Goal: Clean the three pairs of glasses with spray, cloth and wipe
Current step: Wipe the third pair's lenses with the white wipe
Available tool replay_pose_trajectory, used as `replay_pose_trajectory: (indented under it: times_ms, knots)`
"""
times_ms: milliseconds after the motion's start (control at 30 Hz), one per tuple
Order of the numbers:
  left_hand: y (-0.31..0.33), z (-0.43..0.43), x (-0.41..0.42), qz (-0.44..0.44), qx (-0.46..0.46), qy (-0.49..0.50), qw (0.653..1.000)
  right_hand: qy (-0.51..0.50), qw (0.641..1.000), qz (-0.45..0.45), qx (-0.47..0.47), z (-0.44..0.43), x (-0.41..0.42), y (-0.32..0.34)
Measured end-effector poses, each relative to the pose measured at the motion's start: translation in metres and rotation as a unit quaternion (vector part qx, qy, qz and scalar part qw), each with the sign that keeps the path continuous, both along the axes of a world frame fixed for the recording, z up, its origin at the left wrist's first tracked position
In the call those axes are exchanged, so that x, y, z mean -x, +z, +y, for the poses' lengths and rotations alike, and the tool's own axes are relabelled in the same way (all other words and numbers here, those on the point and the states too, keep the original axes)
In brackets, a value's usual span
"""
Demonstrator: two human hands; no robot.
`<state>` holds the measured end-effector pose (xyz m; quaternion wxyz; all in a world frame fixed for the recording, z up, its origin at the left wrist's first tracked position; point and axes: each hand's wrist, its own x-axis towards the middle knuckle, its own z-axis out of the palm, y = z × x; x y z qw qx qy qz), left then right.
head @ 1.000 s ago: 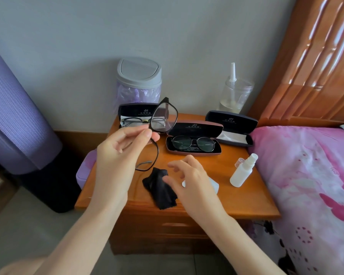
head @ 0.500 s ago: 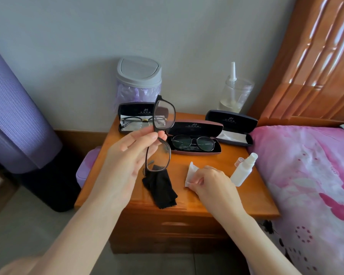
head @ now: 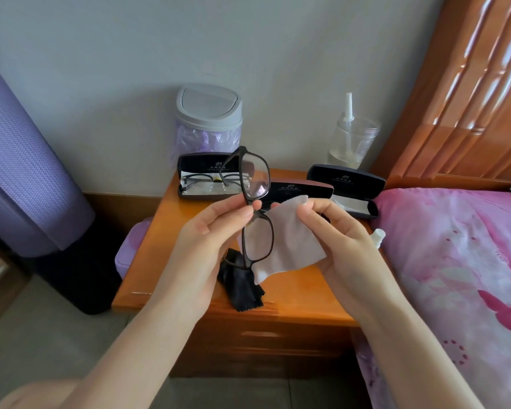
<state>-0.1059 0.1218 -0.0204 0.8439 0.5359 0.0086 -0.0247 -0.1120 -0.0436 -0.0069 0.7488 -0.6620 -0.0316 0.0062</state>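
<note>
My left hand pinches a black-framed pair of glasses at the bridge and holds it upright above the nightstand, one lens over the other. My right hand grips a pale wipe spread behind the lower lens. A black cloth lies crumpled on the wood below. A second pair of glasses rests in the open left case. The middle case is mostly hidden by my hands. Only the tip of the white spray bottle shows past my right hand.
The wooden nightstand holds an empty open case at the back right, a grey-lidded bin and a clear jar. A pink bed borders the right; a purple rolled mat stands left.
My right hand picked the wipe up from the nightstand and raised it behind the glasses' lower lens. My left hand turned the glasses upright and moved them slightly right.
</note>
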Motion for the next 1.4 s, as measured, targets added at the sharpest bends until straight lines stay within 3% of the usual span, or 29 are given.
replay_pose_trajectory:
  times_ms: [100, 200, 433, 600, 1000, 1133, 1400]
  knots:
    - [-0.003, -0.003, 0.001, 0.006, 0.002, 0.007, 1.000, 0.031, 0.999, -0.034, -0.013, 0.009, 0.001, 0.004]
    - [-0.003, -0.003, 0.000, 0.000, 0.003, 0.007, 1.000, 0.043, 0.995, -0.083, 0.043, 0.017, 0.004, 0.004]
    - [-0.001, -0.003, 0.000, -0.005, 0.048, -0.006, 0.999, -0.012, 0.981, -0.132, 0.139, 0.025, 0.005, -0.009]
    - [-0.002, -0.001, 0.000, -0.005, 0.048, -0.008, 0.999, -0.020, 0.981, -0.144, 0.131, 0.027, 0.006, -0.011]
    - [-0.001, -0.003, 0.002, -0.012, 0.076, -0.020, 0.997, -0.035, 0.999, 0.005, -0.031, 0.031, 0.006, -0.017]
    - [0.000, -0.003, 0.002, -0.008, 0.079, -0.008, 0.997, 0.033, 0.998, 0.050, 0.021, 0.034, 0.004, -0.016]
    - [0.000, -0.005, 0.006, -0.021, 0.057, -0.012, 0.998, 0.050, 0.997, 0.024, 0.053, 0.027, 0.003, -0.012]
